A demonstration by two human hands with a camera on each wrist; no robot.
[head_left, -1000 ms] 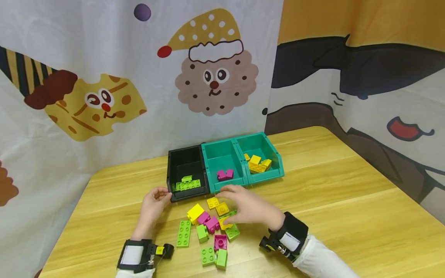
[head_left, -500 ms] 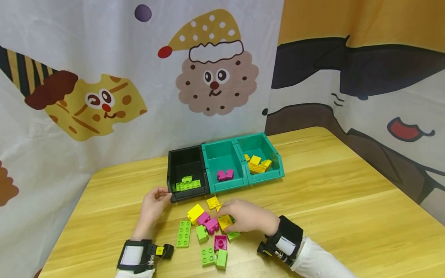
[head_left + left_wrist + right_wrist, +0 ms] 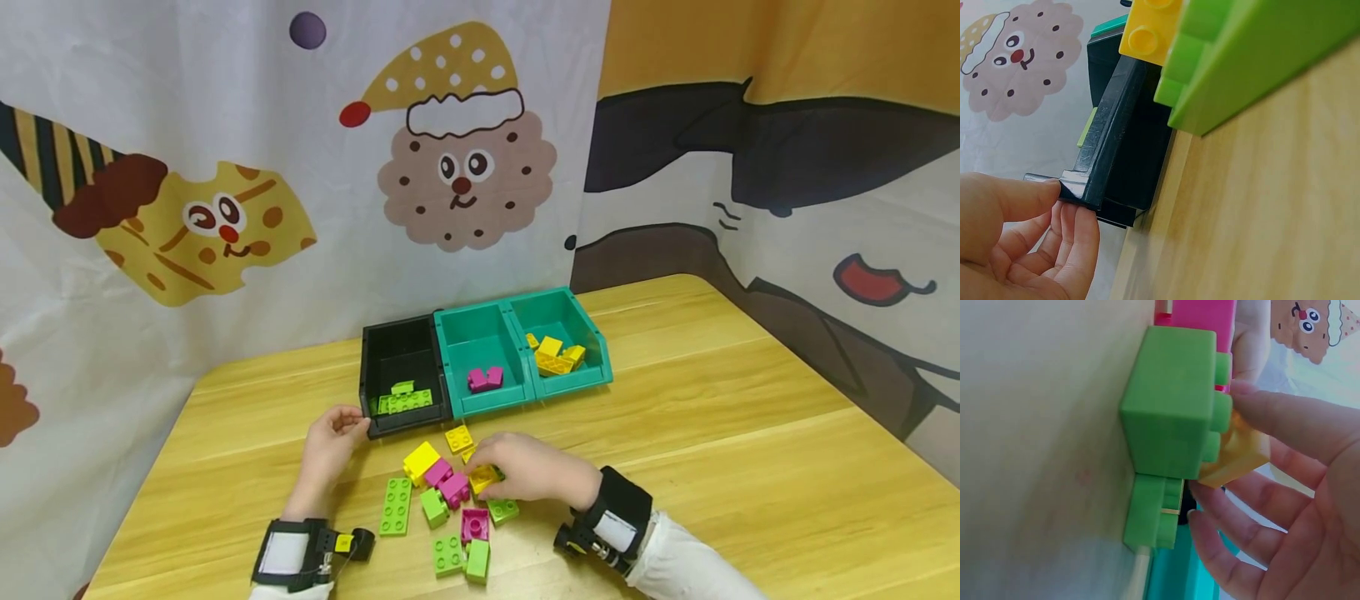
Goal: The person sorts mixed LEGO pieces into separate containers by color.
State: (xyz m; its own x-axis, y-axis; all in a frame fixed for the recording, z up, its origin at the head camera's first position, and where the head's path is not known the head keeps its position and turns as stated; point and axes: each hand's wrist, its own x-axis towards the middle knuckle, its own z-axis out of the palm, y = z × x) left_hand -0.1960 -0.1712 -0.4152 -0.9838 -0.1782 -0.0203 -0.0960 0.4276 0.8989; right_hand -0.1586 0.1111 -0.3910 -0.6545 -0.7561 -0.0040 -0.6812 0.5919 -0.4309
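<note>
My left hand (image 3: 330, 442) pinches the front left corner of a black bin (image 3: 411, 422); in the left wrist view, thumb and fingers (image 3: 1079, 240) close on the bin's rim (image 3: 1102, 140). Over the pile of toy building bricks, my right hand (image 3: 528, 471) grips a yellow brick (image 3: 482, 478) between thumb and fingertips. The right wrist view shows this yellow brick (image 3: 1244, 450) partly hidden behind a green brick (image 3: 1172, 400). Beside it lie magenta bricks (image 3: 453, 490), a green brick (image 3: 503, 510) and another yellow brick (image 3: 459, 438).
Two teal bins adjoin the black one: the middle bin (image 3: 491, 404) holds magenta bricks (image 3: 485, 378), the right bin (image 3: 573, 379) yellow bricks (image 3: 553, 362). Green bricks (image 3: 405, 402) lie in the black bin. Nearer on the wooden table (image 3: 712, 417) are more green bricks (image 3: 395, 506) and a magenta one (image 3: 475, 525).
My right hand has come down and left onto the yellow brick and closed its fingers on it. Neighbouring magenta and green bricks have shifted slightly left. The left hand stays at the bin corner.
</note>
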